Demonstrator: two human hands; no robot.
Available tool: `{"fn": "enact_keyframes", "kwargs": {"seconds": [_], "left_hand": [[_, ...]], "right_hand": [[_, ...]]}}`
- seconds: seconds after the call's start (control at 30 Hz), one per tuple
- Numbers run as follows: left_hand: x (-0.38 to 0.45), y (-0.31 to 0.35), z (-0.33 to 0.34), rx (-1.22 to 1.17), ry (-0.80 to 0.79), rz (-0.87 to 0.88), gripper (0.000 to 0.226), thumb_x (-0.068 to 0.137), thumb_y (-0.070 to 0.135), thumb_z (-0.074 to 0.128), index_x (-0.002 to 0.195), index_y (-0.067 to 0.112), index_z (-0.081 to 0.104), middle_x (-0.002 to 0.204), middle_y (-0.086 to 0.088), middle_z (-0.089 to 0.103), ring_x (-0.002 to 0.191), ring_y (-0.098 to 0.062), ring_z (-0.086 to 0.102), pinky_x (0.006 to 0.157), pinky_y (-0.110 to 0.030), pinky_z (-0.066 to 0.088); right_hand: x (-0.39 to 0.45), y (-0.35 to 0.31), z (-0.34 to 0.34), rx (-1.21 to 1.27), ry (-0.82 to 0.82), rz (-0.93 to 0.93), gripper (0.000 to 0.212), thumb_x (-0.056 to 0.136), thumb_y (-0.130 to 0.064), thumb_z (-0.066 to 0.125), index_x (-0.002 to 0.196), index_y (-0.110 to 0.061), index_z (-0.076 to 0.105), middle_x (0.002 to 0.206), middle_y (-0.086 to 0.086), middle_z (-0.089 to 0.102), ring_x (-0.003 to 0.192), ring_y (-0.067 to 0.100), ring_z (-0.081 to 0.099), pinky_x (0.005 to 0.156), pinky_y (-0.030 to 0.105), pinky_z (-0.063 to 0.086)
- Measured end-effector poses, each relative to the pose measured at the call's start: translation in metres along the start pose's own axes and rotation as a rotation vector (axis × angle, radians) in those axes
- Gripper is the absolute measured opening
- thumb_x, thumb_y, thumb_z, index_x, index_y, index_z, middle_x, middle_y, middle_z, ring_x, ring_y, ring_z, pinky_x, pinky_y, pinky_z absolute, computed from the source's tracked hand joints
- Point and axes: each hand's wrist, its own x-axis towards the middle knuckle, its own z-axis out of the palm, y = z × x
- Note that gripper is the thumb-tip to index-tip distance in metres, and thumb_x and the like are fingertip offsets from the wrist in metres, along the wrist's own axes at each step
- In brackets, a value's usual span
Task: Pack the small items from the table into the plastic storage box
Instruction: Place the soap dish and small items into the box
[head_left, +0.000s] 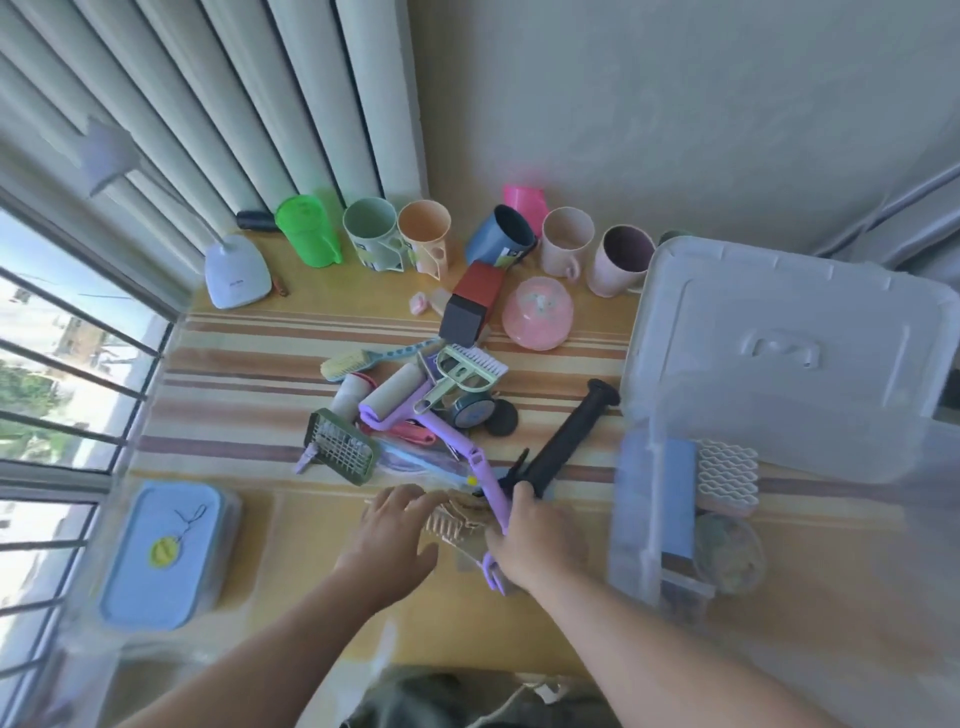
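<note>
Purple lint roller handle, gripped at the table's near edge.
Right hand curls round the handle's lower end; left hand rests straight fingers on a beige comb just beside. Clear plastic storage box stands right.

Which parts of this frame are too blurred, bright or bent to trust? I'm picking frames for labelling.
Head view: daylight from the window washes out the outdoor scene; the storage box and its lid are smeared by blur, as is the blue container; wide-angle distortion bends the window bars and curtain; the left hand and right hand are soft, the middle clutter sharper.
</note>
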Motion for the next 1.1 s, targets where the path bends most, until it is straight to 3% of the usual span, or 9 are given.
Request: {"fn": "enact_keyframes", "kwargs": {"seconds": [0.1, 0.2, 0.33, 0.43, 0.57, 0.7, 0.87, 1.03, 1.1], "left_hand": [[0.018, -0.006, -0.028, -0.001, 0.233, 0.093, 0.045, 0.076, 0.032, 0.070, 0.122, 0.032, 0.067, 0.119, 0.001, 0.062, 0.112, -0.029, 0.058, 0.095, -0.044, 0.051], [0.043, -0.017, -0.069, 0.018, 0.353, 0.030, 0.045, 0.079, 0.026, 0.070, 0.123, 0.030, 0.065, 0.123, -0.002, 0.060, 0.114, -0.032, 0.054, 0.095, -0.047, 0.050], [0.084, -0.027, -0.108, 0.096, 0.186, -0.158, 0.069, 0.081, 0.030, 0.069, 0.145, 0.033, 0.044, 0.141, -0.011, 0.049, 0.126, -0.040, 0.047, 0.103, -0.052, 0.043], [0.108, -0.029, -0.116, 0.090, -0.010, -0.133, 0.075, 0.083, 0.026, 0.067, 0.149, 0.038, 0.033, 0.146, -0.012, 0.043, 0.123, -0.039, 0.053, 0.098, -0.050, 0.050], [0.116, -0.028, -0.112, 0.090, -0.073, -0.065, 0.053, 0.077, 0.037, 0.057, 0.129, 0.040, 0.051, 0.104, -0.009, 0.060, 0.098, -0.036, 0.062, 0.071, -0.036, 0.049], [0.100, -0.022, -0.127, 0.053, 0.081, -0.131, 0.055, 0.077, 0.046, 0.067, 0.132, 0.046, 0.059, 0.096, -0.009, 0.063, 0.085, -0.031, 0.060, 0.075, -0.035, 0.052], [0.057, -0.033, -0.175, -0.072, 0.335, -0.198, 0.065, 0.072, 0.031, 0.075, 0.134, 0.041, 0.060, 0.096, -0.012, 0.058, 0.088, -0.039, 0.060, 0.077, -0.041, 0.049], [0.015, -0.018, -0.214, -0.114, 0.481, -0.156, 0.073, 0.071, 0.016, 0.077, 0.135, 0.045, 0.059, 0.106, -0.012, 0.068, 0.084, -0.034, 0.055, 0.071, -0.039, 0.045], [0.004, 0.011, -0.221, -0.158, 0.526, -0.107, 0.075, 0.073, 0.009, 0.077, 0.136, 0.044, 0.059, 0.107, -0.007, 0.065, 0.084, -0.029, 0.052, 0.071, -0.037, 0.042]], "right_hand": [[0.004, -0.003, 0.006, -0.014, 0.113, 0.018, 0.029, 0.098, -0.042, 0.059, 0.109, -0.024, 0.039, 0.099, 0.001, 0.072, 0.109, 0.031, 0.059, 0.075, 0.040, 0.037], [0.005, -0.006, 0.006, 0.029, 0.070, 0.029, 0.030, 0.093, -0.033, 0.063, 0.106, -0.025, 0.038, 0.093, -0.001, 0.069, 0.108, 0.031, 0.057, 0.077, 0.041, 0.041], [-0.007, -0.009, -0.015, 0.161, 0.177, 0.011, 0.027, 0.087, -0.031, 0.062, 0.094, -0.024, 0.037, 0.075, -0.007, 0.049, 0.084, 0.029, 0.053, 0.064, 0.040, 0.040], [-0.010, -0.006, -0.035, 0.360, 0.243, -0.004, 0.023, 0.090, -0.031, 0.061, 0.088, -0.023, 0.040, 0.079, 0.000, 0.054, 0.075, 0.028, 0.056, 0.061, 0.040, 0.041], [-0.008, -0.003, -0.058, 0.782, 0.157, -0.004, 0.019, 0.100, -0.034, 0.056, 0.087, -0.021, 0.050, 0.079, -0.003, 0.054, 0.072, 0.020, 0.054, 0.064, 0.034, 0.040], [-0.008, -0.004, -0.073, 1.104, 0.131, 0.039, 0.030, 0.101, -0.036, 0.058, 0.081, -0.015, 0.052, 0.072, -0.005, 0.051, 0.066, 0.013, 0.050, 0.068, 0.033, 0.042], [-0.021, -0.002, -0.100, 1.206, 0.111, -0.019, 0.026, 0.095, -0.009, 0.060, 0.070, -0.016, 0.057, 0.063, 0.003, 0.052, 0.060, 0.019, 0.049, 0.061, 0.031, 0.042], [-0.042, 0.021, -0.134, 1.507, -0.188, -0.247, 0.011, 0.094, -0.027, 0.074, 0.092, -0.019, 0.067, 0.068, 0.004, 0.057, 0.088, 0.030, 0.063, 0.079, 0.033, 0.054], [-0.055, 0.044, -0.146, 1.504, -0.355, -0.335, 0.041, 0.081, -0.043, 0.081, 0.111, -0.020, 0.064, 0.093, 0.013, 0.066, 0.102, 0.033, 0.061, 0.086, 0.036, 0.052]]}}
